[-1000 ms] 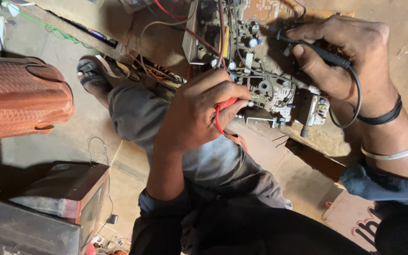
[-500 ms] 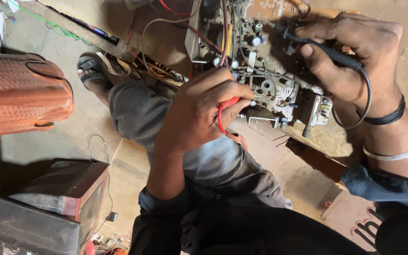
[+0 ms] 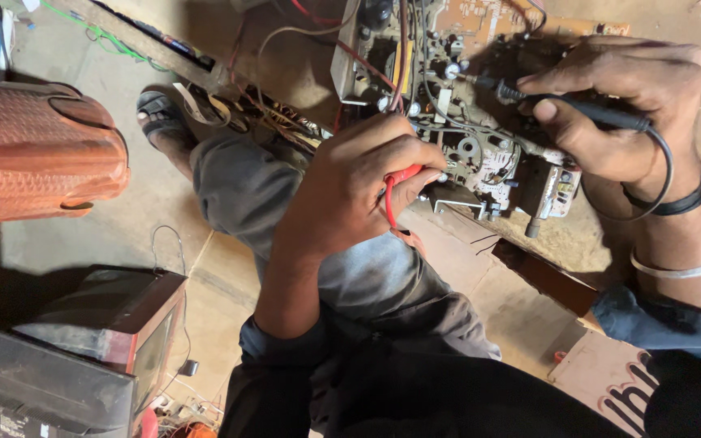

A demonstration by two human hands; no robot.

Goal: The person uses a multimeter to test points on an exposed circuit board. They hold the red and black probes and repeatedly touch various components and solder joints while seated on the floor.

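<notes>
Head view:
L hand [image 3: 359, 191]: clenched round red probe [image 3: 399, 177], knuckles up, over near edge of circuit board [image 3: 480, 154]. Red lead loops out betw. fingers, curls back under palm. Probe tip hidden by fingers, can't tell if it touches board.
R hand [image 3: 610, 105]: grasping black probe [image 3: 569, 109], thumb + fingers pinched on shaft. Metal tip points left, down among components near board's middle. Black cable [image 3: 665, 174] arcs off probe's rear, round wrist side.
R wrist: black band [image 3: 675, 203], silver bangle [image 3: 683, 266] just below it.
Board: bare, tilted, packed w/ capacitors, coils, wires. Sits at top centre, betw. both hands, resting by person's knee [image 3: 245, 182].
Knee/leg: grey trousers, bent, sandal foot [image 3: 156, 113] on floor beyond.
Left side: orange-brown ribbed plastic stool [image 3: 34, 154], lying on side, well apart from board.
Lower left: old small TV set [image 3: 107, 341], dark casing, screen facing right, thin wire running off near it.
Floor: dusty, tan, cardboard piece [image 3: 610, 381] at lower right.
</notes>
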